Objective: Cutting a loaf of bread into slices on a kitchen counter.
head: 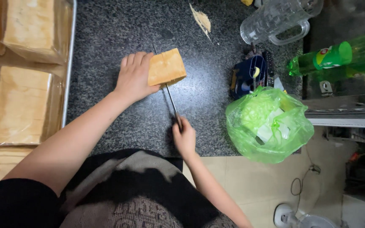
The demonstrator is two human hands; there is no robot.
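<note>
From the head camera, the left hand lay flat against the side of a block of bread, fingers pressed together and steadying it on the dark speckled counter. The right hand was wrapped around the handle of a long knife, fingers curled tight, the blade running up beside the bread's cut face and touching it (its tip showed just past the loaf's far edge). To the left sat a tray of wrapped loaves. To the right lay a green plastic bag, with a clear glass jug and a green bottle beyond.
</note>
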